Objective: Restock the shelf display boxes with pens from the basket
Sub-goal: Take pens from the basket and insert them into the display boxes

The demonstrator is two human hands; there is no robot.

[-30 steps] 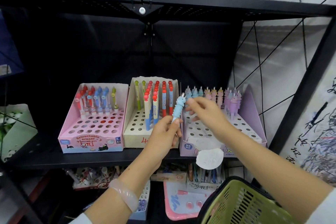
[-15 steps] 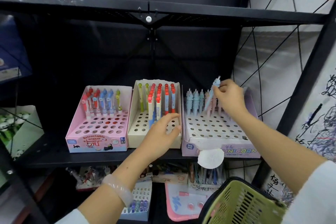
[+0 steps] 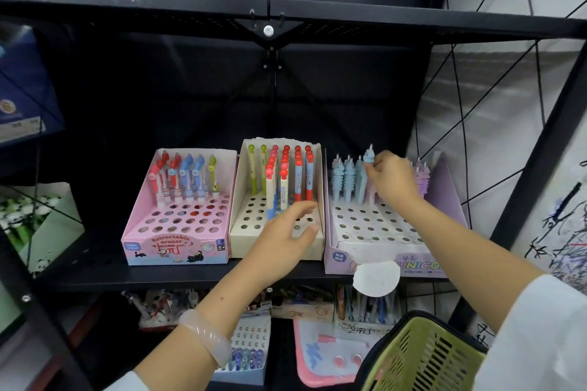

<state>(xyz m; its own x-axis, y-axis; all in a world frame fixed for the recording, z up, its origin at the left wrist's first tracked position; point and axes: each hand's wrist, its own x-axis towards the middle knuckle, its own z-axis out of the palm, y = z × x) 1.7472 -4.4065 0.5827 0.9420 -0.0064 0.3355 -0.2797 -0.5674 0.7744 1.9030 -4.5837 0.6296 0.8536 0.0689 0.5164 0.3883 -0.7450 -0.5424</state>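
Observation:
Three display boxes stand side by side on the black shelf. My right hand pinches a light blue unicorn pen and holds it upright in the back row of the purple unicorn box, beside other blue unicorn pens. My left hand hovers with relaxed fingers over the front of the cream box, which holds red, green and blue pens. The pink eraser-pen box stands at the left. The green basket hangs at the bottom right.
The black shelf has an upper shelf board close above the boxes. A slanted black frame post rises at the right. A white round tag hangs from the purple box. More stationery boxes sit on the lower shelf.
My right hand took the blue unicorn pen from my left hand and carried it up to the purple box's back row, then lowered it among the pens. My left hand opened and sank to the cream box.

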